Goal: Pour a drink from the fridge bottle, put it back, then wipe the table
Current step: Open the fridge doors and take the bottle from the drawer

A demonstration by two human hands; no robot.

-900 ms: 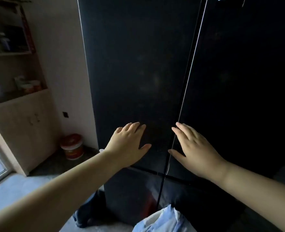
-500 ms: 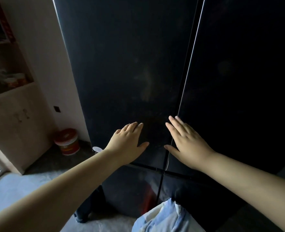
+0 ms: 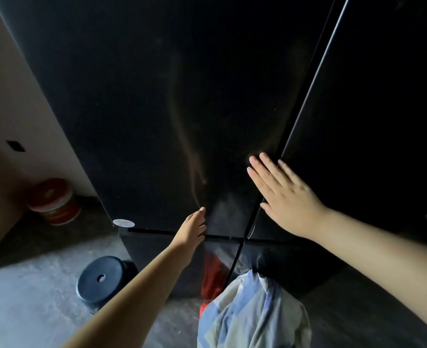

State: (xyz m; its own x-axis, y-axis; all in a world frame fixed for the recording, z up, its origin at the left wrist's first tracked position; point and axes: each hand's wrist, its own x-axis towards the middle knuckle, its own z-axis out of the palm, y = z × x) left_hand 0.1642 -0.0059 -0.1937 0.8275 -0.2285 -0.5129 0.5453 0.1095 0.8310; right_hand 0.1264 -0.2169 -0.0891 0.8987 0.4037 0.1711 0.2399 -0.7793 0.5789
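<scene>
A tall black fridge fills the view, its upper left door [image 3: 169, 109] and upper right door [image 3: 370, 121] both closed. No bottle is visible. My left hand [image 3: 191, 228] reaches low to the bottom edge of the upper left door, at the gap above the lower door [image 3: 157, 249]. Its fingers curl into that gap and the thumb lies up against the door face. My right hand [image 3: 282, 194] lies flat with straight fingers across the vertical seam between the two upper doors.
A bucket with a red lid [image 3: 54, 200] stands by the wall at the left. A black round stool [image 3: 99, 280] sits on the grey floor beside the fridge's foot. Blue and white cloth [image 3: 252, 315] hangs at the bottom of the view.
My left hand has dropped from lying flat on the door to its bottom edge, fingers curling into the gap. My right hand stays flat at the seam. The view has moved closer and lower.
</scene>
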